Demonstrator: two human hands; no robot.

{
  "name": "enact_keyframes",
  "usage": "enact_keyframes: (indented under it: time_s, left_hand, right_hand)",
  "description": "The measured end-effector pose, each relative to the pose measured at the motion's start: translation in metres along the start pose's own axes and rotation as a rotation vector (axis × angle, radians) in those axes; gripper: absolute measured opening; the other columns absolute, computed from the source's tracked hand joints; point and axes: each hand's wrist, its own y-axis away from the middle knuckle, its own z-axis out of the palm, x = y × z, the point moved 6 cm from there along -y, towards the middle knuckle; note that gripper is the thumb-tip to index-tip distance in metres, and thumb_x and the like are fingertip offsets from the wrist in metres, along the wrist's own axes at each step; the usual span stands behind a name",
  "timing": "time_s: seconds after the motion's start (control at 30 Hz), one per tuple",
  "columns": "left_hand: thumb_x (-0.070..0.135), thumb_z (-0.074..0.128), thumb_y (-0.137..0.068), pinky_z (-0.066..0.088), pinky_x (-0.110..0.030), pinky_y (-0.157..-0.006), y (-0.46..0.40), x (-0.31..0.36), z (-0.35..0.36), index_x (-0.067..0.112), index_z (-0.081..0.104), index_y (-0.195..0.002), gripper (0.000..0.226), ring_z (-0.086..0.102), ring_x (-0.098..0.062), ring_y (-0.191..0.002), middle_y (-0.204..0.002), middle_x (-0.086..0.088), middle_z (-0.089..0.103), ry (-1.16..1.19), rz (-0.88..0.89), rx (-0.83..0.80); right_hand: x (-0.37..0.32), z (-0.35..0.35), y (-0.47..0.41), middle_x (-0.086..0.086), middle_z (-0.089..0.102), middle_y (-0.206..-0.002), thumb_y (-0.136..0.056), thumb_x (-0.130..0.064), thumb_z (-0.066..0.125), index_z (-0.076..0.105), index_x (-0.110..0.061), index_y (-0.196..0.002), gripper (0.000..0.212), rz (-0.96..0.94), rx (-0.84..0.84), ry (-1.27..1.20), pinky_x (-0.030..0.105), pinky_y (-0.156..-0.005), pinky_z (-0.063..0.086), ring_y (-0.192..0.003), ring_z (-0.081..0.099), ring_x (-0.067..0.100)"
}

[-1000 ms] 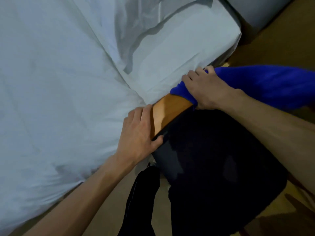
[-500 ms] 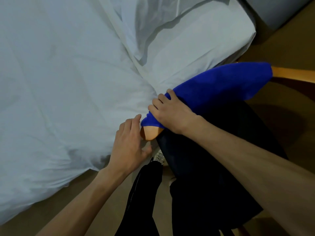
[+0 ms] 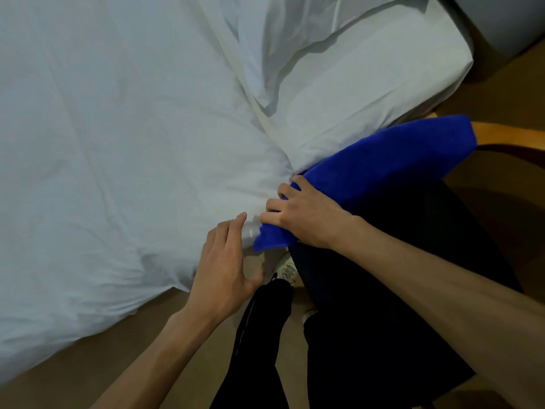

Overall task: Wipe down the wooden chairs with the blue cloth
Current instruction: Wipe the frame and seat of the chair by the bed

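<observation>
The blue cloth (image 3: 380, 166) lies draped along the top rail of a wooden chair (image 3: 507, 137), covering most of it; only the rail's orange right end shows. My right hand (image 3: 306, 214) grips the cloth at the rail's near left end, fingers curled over it. My left hand (image 3: 227, 261) hovers just left of that end with relaxed fingers, holding nothing, against the white bedding. A dark garment (image 3: 413, 261) hangs over the chair back below the cloth.
A bed with white sheets (image 3: 132, 143) fills the left and top, pressed close to the chair. A black strap or garment piece (image 3: 259, 343) hangs down at the bottom middle. Tan floor (image 3: 132, 358) shows below.
My right hand slid the blue cloth leftward along the rail to its near end, covering the wood. My left hand let go of the rail and drew back.
</observation>
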Motion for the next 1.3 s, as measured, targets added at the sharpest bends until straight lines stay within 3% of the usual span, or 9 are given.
enact_keyframes:
  time_s: [0.13, 0.33, 0.47, 0.6, 0.77, 0.87, 1.03, 1.13, 1.3]
  left_hand:
    - [0.034, 0.079, -0.072, 0.04, -0.035, -0.102, -0.001, 0.0, -0.003, 0.007, 0.034, -0.144, 0.089, 0.042, -0.022, -0.121, -0.134, -0.007, 0.048, -0.003, -0.016, 0.001]
    - [0.041, 0.071, -0.073, 0.042, -0.039, -0.099, -0.026, 0.023, -0.004, 0.006, 0.038, -0.142, 0.084, 0.047, -0.025, -0.119, -0.132, -0.009, 0.051, -0.012, 0.024, 0.003]
    - [0.045, 0.075, -0.072, 0.04, -0.039, -0.091, -0.052, 0.057, -0.005, 0.013, 0.04, -0.139, 0.083, 0.048, -0.024, -0.114, -0.128, -0.007, 0.053, -0.014, 0.1, 0.036]
    - [0.036, 0.08, -0.067, 0.037, -0.036, -0.092, -0.08, 0.102, -0.001, 0.016, 0.04, -0.139, 0.085, 0.046, -0.023, -0.113, -0.126, -0.006, 0.053, 0.0, 0.188, 0.031]
    - [0.029, 0.075, -0.071, 0.041, -0.043, -0.092, -0.098, 0.149, 0.005, 0.011, 0.044, -0.139, 0.077, 0.05, -0.028, -0.11, -0.121, -0.009, 0.054, 0.038, 0.285, 0.033]
    - [0.028, 0.074, -0.073, 0.042, -0.045, -0.094, -0.102, 0.175, 0.014, 0.009, 0.044, -0.137, 0.074, 0.051, -0.03, -0.111, -0.121, -0.01, 0.054, 0.021, 0.346, 0.01]
    - [0.025, 0.074, -0.075, 0.044, -0.038, -0.09, -0.101, 0.22, 0.032, 0.013, 0.047, -0.133, 0.065, 0.052, -0.023, -0.104, -0.113, -0.003, 0.055, 0.016, 0.453, -0.019]
    - [0.027, 0.073, -0.076, 0.044, -0.036, -0.092, -0.094, 0.25, 0.049, 0.016, 0.046, -0.134, 0.065, 0.051, -0.019, -0.106, -0.115, 0.0, 0.054, -0.038, 0.535, -0.06]
    - [0.026, 0.075, -0.075, 0.042, -0.037, -0.092, -0.073, 0.309, 0.078, 0.013, 0.046, -0.136, 0.069, 0.051, -0.022, -0.111, -0.119, -0.002, 0.054, -0.078, 0.687, -0.13]
  right_hand:
    - [-0.004, 0.001, -0.002, 0.001, 0.053, -0.129, -0.091, -0.029, 0.06, 0.039, -0.027, -0.134, 0.047, -0.021, -0.019, 0.004, 0.053, -0.105, 0.031, -0.12, 0.045, 0.03]
    - [0.027, -0.002, 0.005, -0.001, 0.058, -0.116, -0.08, -0.052, 0.066, 0.044, -0.024, -0.129, 0.06, -0.018, 0.01, -0.021, 0.039, -0.098, 0.038, -0.108, 0.052, 0.023]
    - [0.073, -0.004, 0.027, 0.0, 0.057, -0.127, -0.075, -0.057, 0.069, 0.044, -0.022, -0.133, 0.072, 0.065, -0.004, -0.053, 0.039, -0.101, 0.038, -0.115, 0.052, 0.022]
    - [0.126, -0.003, 0.062, -0.001, 0.056, -0.124, -0.069, -0.059, 0.072, 0.045, -0.024, -0.13, 0.075, 0.226, -0.015, -0.08, 0.039, -0.099, 0.038, -0.112, 0.052, 0.021]
    - [0.192, 0.005, 0.128, 0.002, 0.058, -0.12, -0.066, -0.054, 0.076, 0.048, -0.021, -0.125, 0.073, 0.532, 0.001, -0.126, 0.042, -0.094, 0.04, -0.107, 0.054, 0.025]
    - [0.23, 0.016, 0.188, 0.006, 0.06, -0.117, -0.072, -0.047, 0.076, 0.047, -0.017, -0.12, 0.063, 0.774, -0.045, -0.144, 0.043, -0.089, 0.041, -0.107, 0.056, 0.03]
    - [0.265, 0.035, 0.306, 0.006, 0.061, -0.116, -0.085, -0.047, 0.065, 0.049, -0.019, -0.115, 0.044, 1.08, -0.172, -0.182, 0.045, -0.095, 0.04, -0.111, 0.056, 0.029]
    - [0.258, 0.034, 0.355, 0.006, 0.063, -0.113, -0.078, -0.058, 0.069, 0.051, -0.018, -0.113, 0.056, 1.199, -0.085, -0.195, 0.044, -0.092, 0.042, -0.109, 0.057, 0.029]
    - [0.23, 0.039, 0.427, 0.0, 0.058, -0.098, -0.072, -0.056, 0.077, 0.048, -0.021, -0.101, 0.054, 1.436, 0.18, -0.285, 0.039, -0.081, 0.041, -0.098, 0.058, 0.025]
